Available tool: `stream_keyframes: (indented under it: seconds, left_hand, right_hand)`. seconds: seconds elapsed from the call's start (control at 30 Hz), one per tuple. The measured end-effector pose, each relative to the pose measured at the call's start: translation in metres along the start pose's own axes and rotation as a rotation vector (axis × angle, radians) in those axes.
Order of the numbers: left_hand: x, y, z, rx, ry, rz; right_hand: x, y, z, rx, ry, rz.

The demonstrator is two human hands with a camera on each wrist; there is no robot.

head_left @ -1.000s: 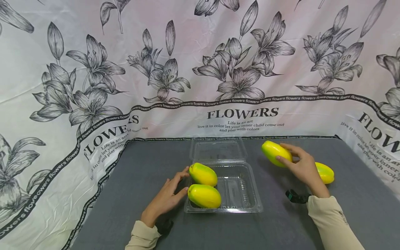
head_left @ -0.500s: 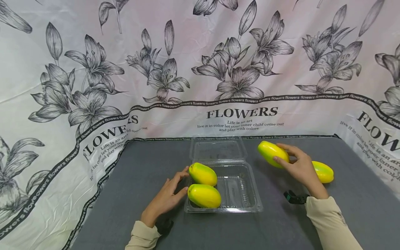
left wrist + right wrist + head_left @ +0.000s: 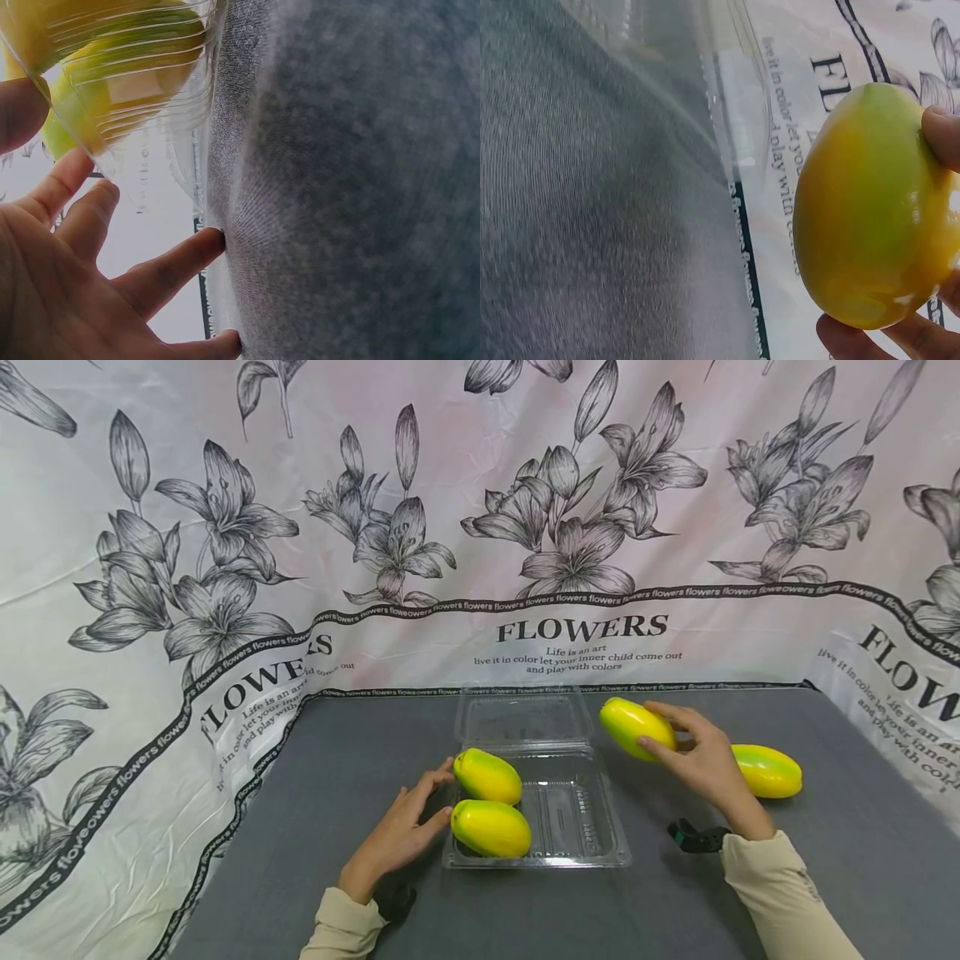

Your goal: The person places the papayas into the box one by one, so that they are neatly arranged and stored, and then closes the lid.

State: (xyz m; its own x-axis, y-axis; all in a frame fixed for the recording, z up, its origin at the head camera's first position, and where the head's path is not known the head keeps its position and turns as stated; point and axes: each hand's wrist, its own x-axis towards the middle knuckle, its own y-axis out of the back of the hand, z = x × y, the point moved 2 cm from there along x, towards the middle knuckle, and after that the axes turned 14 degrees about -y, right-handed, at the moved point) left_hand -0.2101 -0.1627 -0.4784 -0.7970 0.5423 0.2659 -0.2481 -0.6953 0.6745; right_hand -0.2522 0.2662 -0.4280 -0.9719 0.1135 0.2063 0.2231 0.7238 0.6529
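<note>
In the head view, my right hand [image 3: 697, 756] grips a yellow-green oval fruit [image 3: 636, 728], like a mango or papaya, raised over the table right of the clear plastic clamshell box [image 3: 617, 827]. Thumb and fingers hold this fruit from the right in the right wrist view. My left hand [image 3: 401, 831] rests at the box's left side, its fingers spread and relaxed. Its thumb touches the rim in the left wrist view. Two like fruits, a back one [image 3: 487, 777] and a front one [image 3: 491, 828], lie side by side in the left half of the box.
Another like fruit [image 3: 768, 770] lies on the grey table [image 3: 337, 752], partly behind my right hand. The box's hinged lid [image 3: 525, 718] lies folded back toward the flower-printed cloth [image 3: 405, 643], which borders the table at the back and sides.
My right hand has moved left with its fruit, closer to the box, and more of the fruit on the table now shows. My left hand has stayed in place.
</note>
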Motion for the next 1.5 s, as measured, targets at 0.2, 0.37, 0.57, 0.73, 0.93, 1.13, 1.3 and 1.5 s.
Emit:
stream_keyframes:
  seconds: [0.2, 0.37, 0.57, 0.73, 0.93, 1.13, 1.3, 1.5]
  left_hand:
    - [0.001, 0.0, -0.001, 0.003, -0.001, 0.0]
    - [0.001, 0.0, -0.002, 0.003, -0.005, 0.0]
    - [0.001, -0.001, -0.002, 0.006, -0.002, 0.001]
    - [0.001, -0.001, -0.002, 0.007, 0.001, -0.003]
    - [0.0, -0.001, -0.002, 0.003, 0.001, -0.006]
    - [0.001, 0.0, -0.002, 0.0, 0.002, -0.006]
    - [0.001, 0.001, -0.001, 0.004, -0.003, -0.003]
    - [0.001, 0.0, -0.002, 0.009, -0.004, -0.001]
  right_hand:
    - [-0.002, -0.008, -0.008, 0.013, 0.025, -0.027]
    - [-0.004, -0.015, -0.01, 0.014, 0.053, -0.024]
    - [-0.006, -0.018, -0.015, 0.018, 0.085, -0.018]
    - [-0.008, -0.02, -0.02, 0.032, 0.121, -0.002]
    - [-0.01, -0.025, -0.026, 0.049, 0.149, -0.011]
    - [-0.013, -0.031, -0.031, 0.082, 0.191, -0.015]
    - [-0.015, -0.036, -0.035, 0.1, 0.206, -0.021]
    - [-0.017, -0.039, -0.038, 0.104, 0.202, -0.036]
